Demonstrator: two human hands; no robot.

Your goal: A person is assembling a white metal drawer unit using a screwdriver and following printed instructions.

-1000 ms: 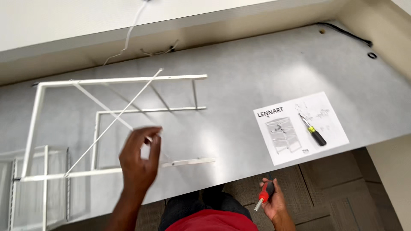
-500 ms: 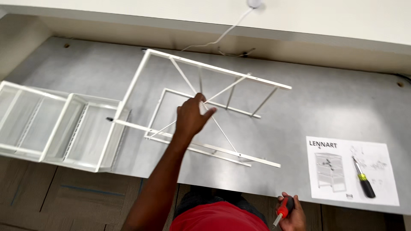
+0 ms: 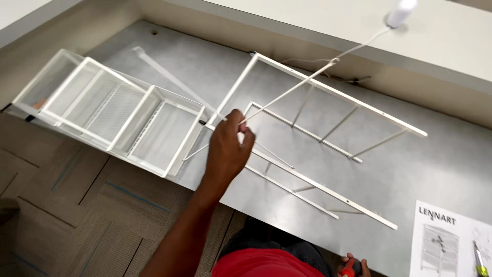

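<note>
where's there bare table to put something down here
Bare patches of the grey table: on the right, between the white metal frame and the instruction sheet, and along the back left by the wall. It is crowded in the middle, where the left hand holds a thin rod, and left, under the wire baskets.

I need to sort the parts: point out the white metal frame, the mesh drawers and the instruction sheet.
white metal frame [image 3: 338, 92], head view, on its long far rail.
mesh drawers [image 3: 130, 123], head view, on a middle rim bar.
instruction sheet [image 3: 451, 241], head view, on the printed page's middle.
</note>
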